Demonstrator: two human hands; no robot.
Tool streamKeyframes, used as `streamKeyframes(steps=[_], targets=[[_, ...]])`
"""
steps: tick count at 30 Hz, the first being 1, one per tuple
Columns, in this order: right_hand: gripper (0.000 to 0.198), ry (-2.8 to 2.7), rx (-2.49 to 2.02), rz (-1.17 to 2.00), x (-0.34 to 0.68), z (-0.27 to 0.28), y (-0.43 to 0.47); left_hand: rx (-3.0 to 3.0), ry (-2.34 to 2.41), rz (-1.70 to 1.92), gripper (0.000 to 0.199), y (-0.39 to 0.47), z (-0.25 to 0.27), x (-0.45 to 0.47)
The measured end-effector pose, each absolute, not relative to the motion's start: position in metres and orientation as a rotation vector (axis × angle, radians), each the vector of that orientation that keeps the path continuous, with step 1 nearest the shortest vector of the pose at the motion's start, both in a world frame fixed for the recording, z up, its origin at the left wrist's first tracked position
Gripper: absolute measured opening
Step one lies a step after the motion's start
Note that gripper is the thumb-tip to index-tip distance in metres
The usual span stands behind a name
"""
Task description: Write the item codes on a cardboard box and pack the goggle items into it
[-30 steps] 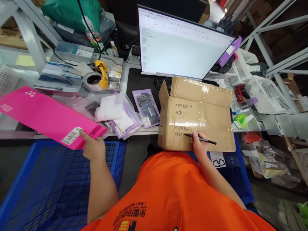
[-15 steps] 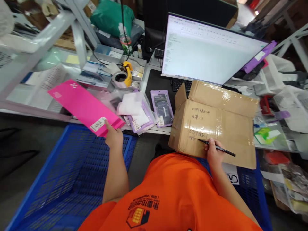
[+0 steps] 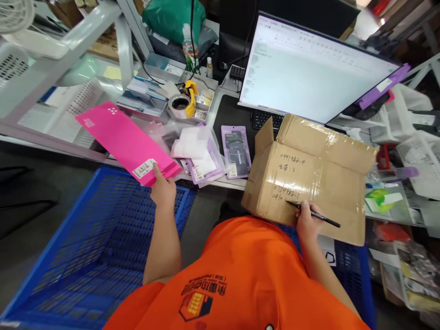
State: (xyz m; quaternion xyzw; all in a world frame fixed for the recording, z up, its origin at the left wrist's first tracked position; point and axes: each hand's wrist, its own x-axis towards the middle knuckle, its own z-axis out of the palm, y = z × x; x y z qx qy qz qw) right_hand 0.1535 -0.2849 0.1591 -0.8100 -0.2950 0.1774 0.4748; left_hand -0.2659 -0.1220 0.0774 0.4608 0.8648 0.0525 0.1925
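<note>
Two hands hold one pen and at least two pink packets.

I worked in moderate, fairly even light with soft shadows. The monitor glowed pale, its text washed out. On my cardboard box, clear tape threw back whitish glare. The floor at the left edge sank into dimness. The wide lens stretched the frame's edges, and the upper right background looked blurred.
</note>
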Motion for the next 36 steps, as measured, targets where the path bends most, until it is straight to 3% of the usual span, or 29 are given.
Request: streamKeyframes(steps=[6, 11, 31, 36], targets=[[0.045, -0.652, -1.95, 0.285, 0.15, 0.1536, -0.2894, 1.317, 2.423, 0.151, 0.085, -0.1224, 0.0788, -0.2659], [0.052, -0.61, -1.971, 0.365, 0.1516, 0.1538, -0.2874, 1.351, 2.399, 0.153, 0.084, -0.1231, 0.082, -0.2656], [0.048, -0.719, -1.978, 0.307, 0.1542, 0.1522, -0.2883, 1.378, 2.349, 0.089, 0.09, -0.1212, 0.0856, -0.27], [0.042, -0.554, -1.914, 0.232, 0.1547, 0.1512, -0.2915, 1.368, 2.353, 0.291, 0.082, -0.1229, 0.0805, -0.2736]])
